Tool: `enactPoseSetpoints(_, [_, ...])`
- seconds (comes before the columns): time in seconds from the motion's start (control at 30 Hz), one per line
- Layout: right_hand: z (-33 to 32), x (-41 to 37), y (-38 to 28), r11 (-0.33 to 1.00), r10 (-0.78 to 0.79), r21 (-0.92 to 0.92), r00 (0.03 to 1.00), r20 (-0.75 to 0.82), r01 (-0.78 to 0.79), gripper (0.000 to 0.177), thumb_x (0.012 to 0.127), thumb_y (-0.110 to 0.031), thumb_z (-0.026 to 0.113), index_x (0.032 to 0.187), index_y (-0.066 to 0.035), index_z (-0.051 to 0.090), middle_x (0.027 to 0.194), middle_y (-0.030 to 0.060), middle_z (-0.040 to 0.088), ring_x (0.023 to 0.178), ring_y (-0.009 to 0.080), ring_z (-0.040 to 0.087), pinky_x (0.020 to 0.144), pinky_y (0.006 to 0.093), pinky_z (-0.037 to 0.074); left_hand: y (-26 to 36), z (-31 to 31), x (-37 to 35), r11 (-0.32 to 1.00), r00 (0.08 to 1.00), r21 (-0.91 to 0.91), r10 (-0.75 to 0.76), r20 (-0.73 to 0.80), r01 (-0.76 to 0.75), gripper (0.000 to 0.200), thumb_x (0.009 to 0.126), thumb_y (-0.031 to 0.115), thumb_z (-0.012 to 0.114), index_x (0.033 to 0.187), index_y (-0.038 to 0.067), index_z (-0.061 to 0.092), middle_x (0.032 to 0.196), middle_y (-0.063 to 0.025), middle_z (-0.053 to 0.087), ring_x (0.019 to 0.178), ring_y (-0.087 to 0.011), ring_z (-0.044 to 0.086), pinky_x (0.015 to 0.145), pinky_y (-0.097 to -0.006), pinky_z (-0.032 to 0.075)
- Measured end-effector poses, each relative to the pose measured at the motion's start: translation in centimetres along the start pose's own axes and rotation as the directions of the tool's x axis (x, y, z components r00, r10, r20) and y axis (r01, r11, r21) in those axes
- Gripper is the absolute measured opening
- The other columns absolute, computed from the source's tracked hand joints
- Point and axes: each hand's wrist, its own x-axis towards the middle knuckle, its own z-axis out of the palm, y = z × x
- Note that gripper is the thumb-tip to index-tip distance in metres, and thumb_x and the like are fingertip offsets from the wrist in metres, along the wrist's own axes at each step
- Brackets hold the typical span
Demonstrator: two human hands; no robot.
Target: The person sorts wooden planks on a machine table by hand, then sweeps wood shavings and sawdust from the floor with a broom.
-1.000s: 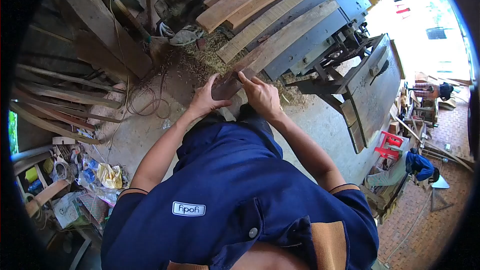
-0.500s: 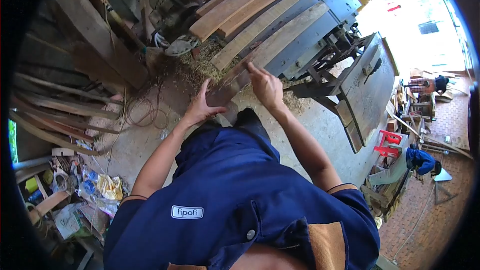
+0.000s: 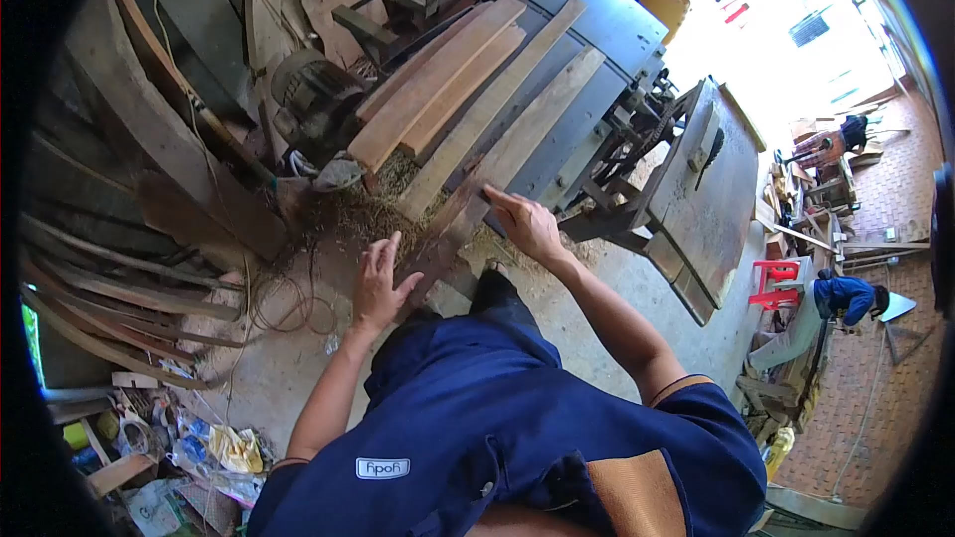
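Note:
A long wooden board [image 3: 502,154] lies lengthwise on the grey machine table [image 3: 597,5], its darker near end reaching toward my body. Beside that near end, on its left, my left hand [image 3: 376,283] is held with thumb and fingers apart, nothing between them. My right hand [image 3: 529,226] is at the board's right edge, fingers stretched toward the wood and fingertips right at its edge. Left of this board lie a narrow pale board [image 3: 487,114] and a thicker brown plank [image 3: 438,80], with more wood close against it.
Wood shavings [image 3: 373,214] heap below the boards' near ends. A motor [image 3: 313,89] stands at the left, near leaning curved timbers [image 3: 119,273]. A saw table [image 3: 711,194] stands to the right. Farther right, a person in blue [image 3: 841,298] bends near a red stool [image 3: 774,283].
The view has shifted, showing more of the machine's far side. My right hand's pointing index finger has given way to several fingers extended at the board edge. My left hand stays beside the near end.

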Motion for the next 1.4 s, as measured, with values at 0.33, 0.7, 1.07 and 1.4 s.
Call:
enactPoseSetpoints(0.33, [-4.5,6.5,8.6,0.991,0.061,0.123,0.992,-0.114,-0.047,0.038,0.096,-0.022,0.054,0.132,-0.014,0.058,0.099,0.0259,0.067,0.093,0.0426,0.065,0.078,0.0484,0.052,7.4,4.6,9.8,0.969,0.968,-0.040,0.244,0.064,-0.242,0.062,0.086,0.028,0.071,0.139,0.007,0.047,0.127,-0.0130,0.050,0.117,-0.0327,0.050,0.102,-0.0421,0.042])
enactPoseSetpoints(0.7, [-12.3,20.4,23.7,0.952,0.191,-0.213,0.972,-0.139,-0.218,0.038,0.094,-0.031,0.059,0.132,-0.034,0.059,0.099,0.0151,0.071,0.087,0.0366,0.069,0.071,0.0469,0.056,10.3,12.7,21.9,0.957,0.973,0.176,0.219,0.075,-0.229,0.068,0.092,0.038,0.060,0.147,0.007,0.037,0.149,-0.0152,0.039,0.136,-0.0313,0.040,0.113,-0.0438,0.033])
enactPoseSetpoints(1.07, [-15.5,28.3,32.1,0.900,0.002,-0.427,0.981,-0.194,-0.087,0.037,0.094,-0.021,0.052,0.129,-0.027,0.061,0.097,0.0161,0.072,0.082,0.0363,0.070,0.070,0.0484,0.056,11.6,12.5,22.7,0.945,0.986,0.296,0.112,0.121,-0.143,0.068,0.091,0.039,0.060,0.149,0.012,0.038,0.151,-0.0093,0.040,0.135,-0.0266,0.043,0.114,-0.0420,0.033])
enactPoseSetpoints(1.4, [-16.0,28.3,31.9,0.887,0.221,-0.384,0.966,-0.132,-0.255,0.041,0.095,-0.025,0.053,0.136,-0.030,0.054,0.103,0.0164,0.070,0.091,0.0380,0.069,0.076,0.0492,0.056,11.8,12.6,22.7,0.949,0.989,0.288,0.104,0.109,-0.131,0.065,0.090,0.038,0.061,0.147,0.013,0.042,0.149,-0.0093,0.043,0.134,-0.0269,0.044,0.114,-0.0428,0.034])
